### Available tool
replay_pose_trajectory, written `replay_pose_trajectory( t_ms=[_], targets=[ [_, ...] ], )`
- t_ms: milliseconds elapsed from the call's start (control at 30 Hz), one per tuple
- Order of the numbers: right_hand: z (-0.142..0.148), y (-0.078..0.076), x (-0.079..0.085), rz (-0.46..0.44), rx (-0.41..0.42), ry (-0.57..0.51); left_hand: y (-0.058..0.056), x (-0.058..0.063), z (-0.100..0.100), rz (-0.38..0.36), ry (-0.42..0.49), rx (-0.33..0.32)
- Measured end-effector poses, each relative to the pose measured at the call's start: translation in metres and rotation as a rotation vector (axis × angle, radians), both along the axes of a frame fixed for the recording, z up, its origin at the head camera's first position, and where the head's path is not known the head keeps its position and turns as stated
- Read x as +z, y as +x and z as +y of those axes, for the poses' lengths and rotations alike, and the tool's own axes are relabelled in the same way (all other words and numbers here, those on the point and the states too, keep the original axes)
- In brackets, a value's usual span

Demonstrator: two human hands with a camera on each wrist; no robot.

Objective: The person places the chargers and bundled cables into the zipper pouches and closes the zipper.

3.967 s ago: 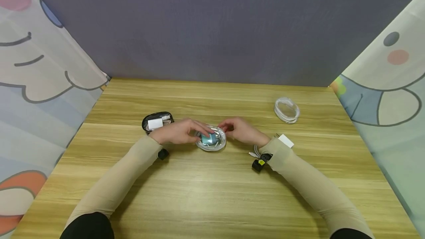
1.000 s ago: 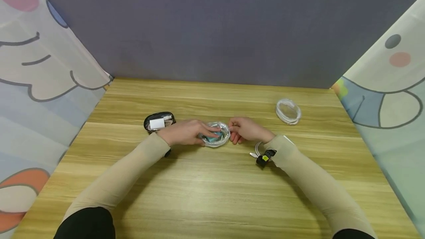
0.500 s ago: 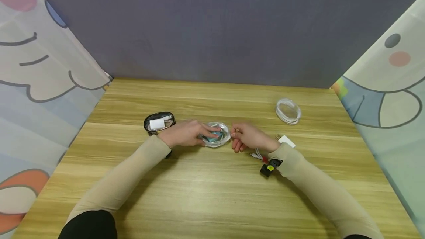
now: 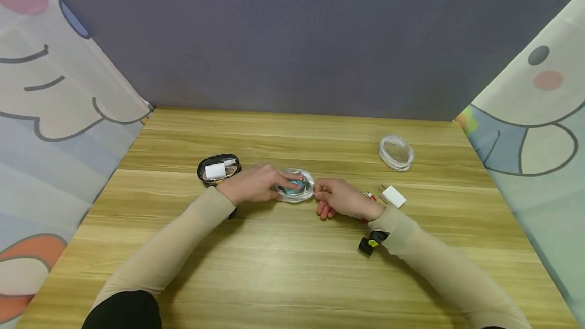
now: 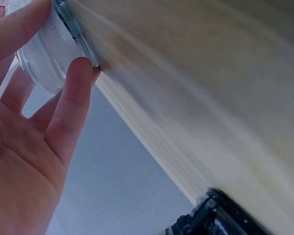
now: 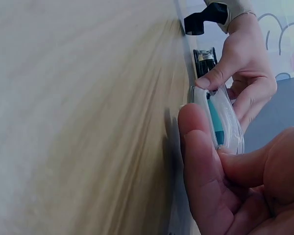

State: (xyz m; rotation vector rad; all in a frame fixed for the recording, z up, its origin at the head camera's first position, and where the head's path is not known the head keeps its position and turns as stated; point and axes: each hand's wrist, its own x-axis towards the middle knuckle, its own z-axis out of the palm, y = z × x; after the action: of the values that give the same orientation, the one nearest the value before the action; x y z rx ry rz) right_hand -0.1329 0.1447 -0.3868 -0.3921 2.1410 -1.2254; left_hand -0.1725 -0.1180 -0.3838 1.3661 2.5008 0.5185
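Observation:
A clear rounded pouch point(image 4: 299, 198) with a whitish rim lies between the hands at the table's middle. A teal item point(image 6: 216, 122) shows inside it. My left hand point(image 4: 257, 183) grips the pouch from the left, thumb on the near rim and fingers over the top. In the left wrist view the thumb and fingers of that hand point(image 5: 34, 132) stand around its edge. My right hand point(image 4: 342, 198) pinches the pouch's right edge between thumb and index finger. In the right wrist view the right fingertips point(image 6: 198, 147) cover whatever small part they pinch.
A black-rimmed pouch point(image 4: 207, 159) holding a white charger point(image 4: 215, 171) and cable stands just left of my left hand. Beyond the right wrist lie another white charger point(image 4: 393, 196) and a red-tied cable point(image 4: 370, 196), partly hidden. A clear ring-shaped pouch point(image 4: 385, 155) sits at the back right.
My right hand moves along the pouch's right edge toward me, uncovering the white charger and covering much of the cable. The left hand, earlier over the pouch, now keeps its grip nearly still.

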Motion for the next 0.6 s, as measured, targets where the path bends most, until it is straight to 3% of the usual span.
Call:
replay_pose_trajectory(
  t_ms=[200, 367, 600],
  targets=[
    [-0.001, 0.001, -0.003, -0.015, -0.011, -0.026, 0.000, 0.002, 0.000, -0.005, -0.002, -0.002],
    [-0.001, -0.007, -0.003, 0.030, -0.063, -0.018, -0.001, 0.006, -0.003, 0.016, -0.031, -0.007],
    [-0.004, -0.019, -0.002, 0.069, -0.188, -0.027, -0.002, 0.005, -0.005, 0.139, -0.018, -0.018]
  ],
)
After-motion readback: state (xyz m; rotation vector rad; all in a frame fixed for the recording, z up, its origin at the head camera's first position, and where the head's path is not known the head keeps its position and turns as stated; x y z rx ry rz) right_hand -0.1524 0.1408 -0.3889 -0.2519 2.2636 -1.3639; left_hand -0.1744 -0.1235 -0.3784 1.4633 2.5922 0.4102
